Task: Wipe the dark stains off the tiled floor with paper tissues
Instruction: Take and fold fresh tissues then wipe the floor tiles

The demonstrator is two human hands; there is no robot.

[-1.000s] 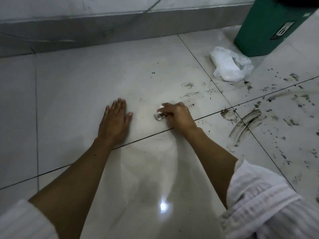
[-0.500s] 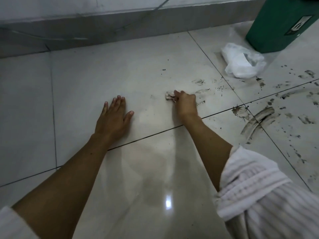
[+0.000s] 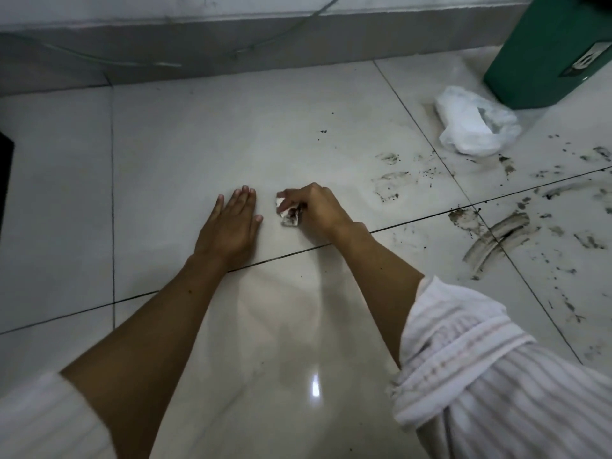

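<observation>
So the glossy pale grey tiled floor [image 3: 198,134] fills pretty much the whole view, dark grout lines crossing it, with a grey skirting strip along the wall at 12 o'clock. Up at 1 o'clock a dark green plastic bin [image 3: 543,51] stands on the tiles, and just beside it, toward the middle, lies a crumpled white plastic bag [image 3: 473,124]. The dark smeared stains [image 3: 496,240] are spread from about 2 to 4 o'clock, curved streaks plus loads of little specks, well apart from the hands. A rolled-up white striped sleeve [image 3: 463,352] sits at 5 o'clock. Dead centre, the left hand [image 3: 231,226] rests flat on the tile, fingers straight, holding nothing. Just beside it, at its 3 o'clock, the right hand [image 3: 314,207] has its grip closed round a small crumpled white paper tissue [image 3: 288,213], already dirty with dark marks, pressed down on the floor.
</observation>
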